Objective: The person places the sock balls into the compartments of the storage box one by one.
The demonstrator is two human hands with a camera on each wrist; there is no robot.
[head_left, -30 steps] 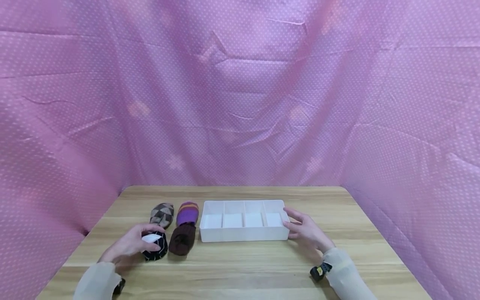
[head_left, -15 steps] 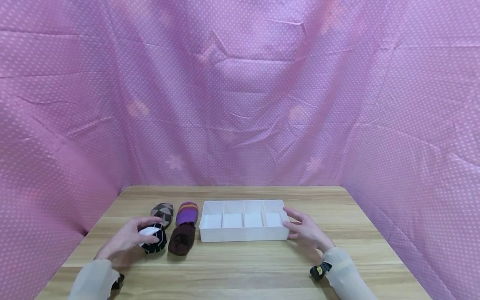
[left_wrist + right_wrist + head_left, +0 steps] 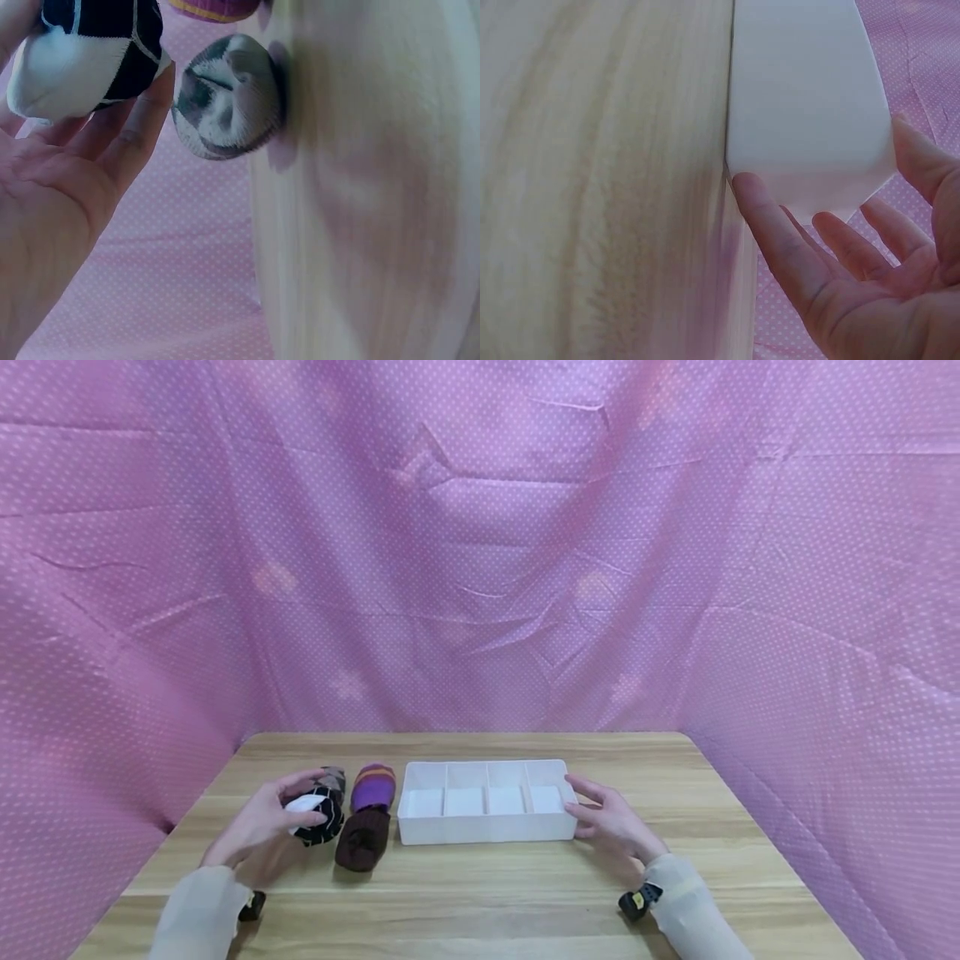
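right hand (image 3: 877,300): spread fingers at end of white box (image 3: 806,97) | wood-grain tabletop (image 3: 615,187) alongside | pink dotted cloth (image 3: 922,60) behind

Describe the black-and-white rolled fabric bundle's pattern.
Bundle: black, white lines, white patch; best: left wrist view.

Curtained-off work spc. w/ pink dotted cloth (image 3: 480,568) round wood tbl (image 3: 480,902).

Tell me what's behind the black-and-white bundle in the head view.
A grey patterned bundle shows its far part behind the black-and-white bundle. Its near part is hidden by that bundle and the left hand.
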